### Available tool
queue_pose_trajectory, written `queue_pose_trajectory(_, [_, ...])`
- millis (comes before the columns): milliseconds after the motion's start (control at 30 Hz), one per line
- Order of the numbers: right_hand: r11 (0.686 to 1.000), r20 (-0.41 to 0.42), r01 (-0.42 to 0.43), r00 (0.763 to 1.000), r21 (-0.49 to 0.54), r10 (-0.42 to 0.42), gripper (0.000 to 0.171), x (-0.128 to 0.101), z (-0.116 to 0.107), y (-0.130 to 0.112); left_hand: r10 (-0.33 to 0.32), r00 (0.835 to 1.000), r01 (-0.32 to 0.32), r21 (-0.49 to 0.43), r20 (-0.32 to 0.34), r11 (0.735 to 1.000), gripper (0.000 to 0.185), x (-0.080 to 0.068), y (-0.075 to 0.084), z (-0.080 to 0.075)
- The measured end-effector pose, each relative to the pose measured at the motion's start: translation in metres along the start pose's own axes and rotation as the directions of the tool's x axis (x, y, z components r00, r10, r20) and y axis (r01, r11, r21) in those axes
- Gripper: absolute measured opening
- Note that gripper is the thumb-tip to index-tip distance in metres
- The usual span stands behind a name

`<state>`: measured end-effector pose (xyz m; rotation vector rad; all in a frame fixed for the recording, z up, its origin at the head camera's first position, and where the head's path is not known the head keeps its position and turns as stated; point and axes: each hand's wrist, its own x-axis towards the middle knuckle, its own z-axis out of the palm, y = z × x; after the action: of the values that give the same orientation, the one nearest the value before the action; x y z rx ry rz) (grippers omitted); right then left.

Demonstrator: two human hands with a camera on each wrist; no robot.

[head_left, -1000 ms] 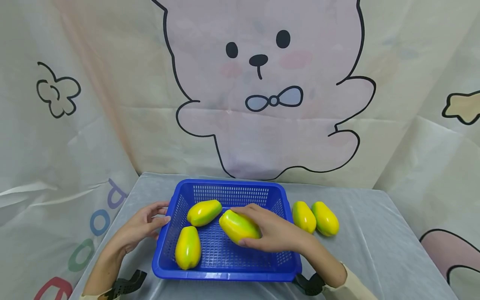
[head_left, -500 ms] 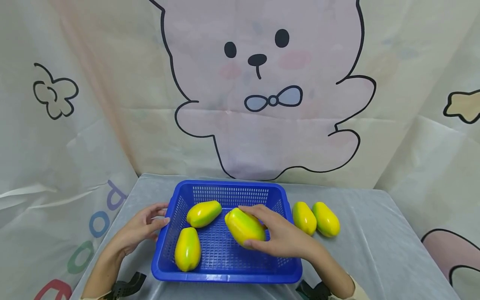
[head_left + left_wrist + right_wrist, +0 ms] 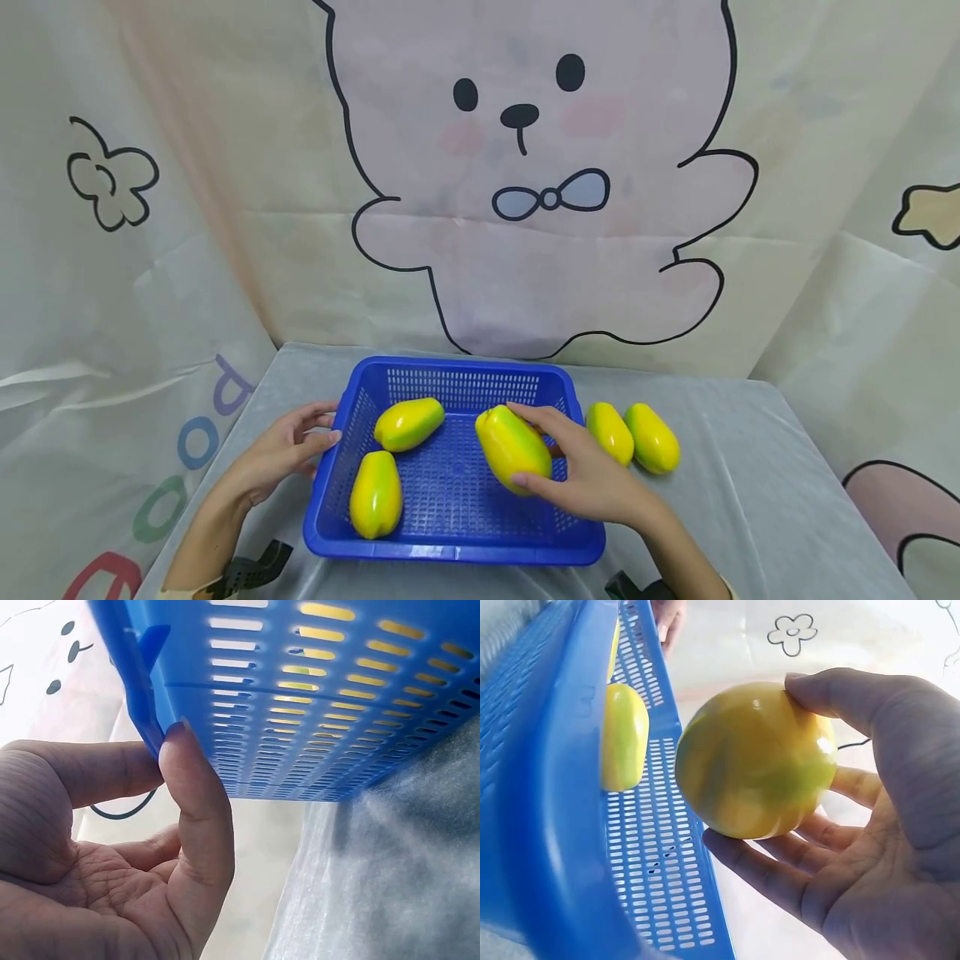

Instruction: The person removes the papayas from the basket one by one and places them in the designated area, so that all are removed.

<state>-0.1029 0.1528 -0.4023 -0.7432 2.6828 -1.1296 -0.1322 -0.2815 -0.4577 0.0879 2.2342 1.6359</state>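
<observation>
Cream printed fabric [image 3: 247,208] hangs behind a grey cloth-covered table [image 3: 765,492]. Left of the table's centre sits a blue plastic basket [image 3: 450,553], its long sides running left to right. At its left rim, the left hand [image 3: 288,442] pinches the edge between thumb and finger. Over the basket's right wall, the right hand [image 3: 592,475] curves thumb and fingers round a yellow-green papaya [image 3: 513,450], holding it above the basket's right half. Its long axis slants from far left to near right; the left hand is well apart from it. In the basket's left half lie a far papaya [image 3: 409,423] and a near papaya [image 3: 376,496]. Just right of the basket, an inner papaya [image 3: 609,433] and an outer papaya [image 3: 652,437] lie side by side, nearer the right hand.
</observation>
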Motion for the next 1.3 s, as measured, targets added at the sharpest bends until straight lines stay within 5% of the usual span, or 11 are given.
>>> queue_pose_trajectory(267, [1.000, -0.104, 0.021, 0.994, 0.009, -0.020, 0.076, -0.010, -0.002, 0.004, 0.001, 1.000, -0.001, 0.012, -0.008, 1.000, 0.077, 0.000, 0.000, -0.001])
queue_pose_trajectory(833, [0.999, -0.189, -0.020, 0.982, 0.030, 0.026, 0.076, -0.019, -0.002, 0.011, 0.015, 1.000, -0.015, -0.006, 0.019, 1.000, 0.077, 0.003, 0.000, -0.001])
queue_pose_trajectory(1300, [0.998, -0.309, 0.024, 0.951, 0.064, -0.003, 0.077, -0.025, -0.011, 0.020, 0.012, 1.000, -0.012, 0.002, 0.014, 1.000, 0.077, 0.001, 0.001, -0.002])
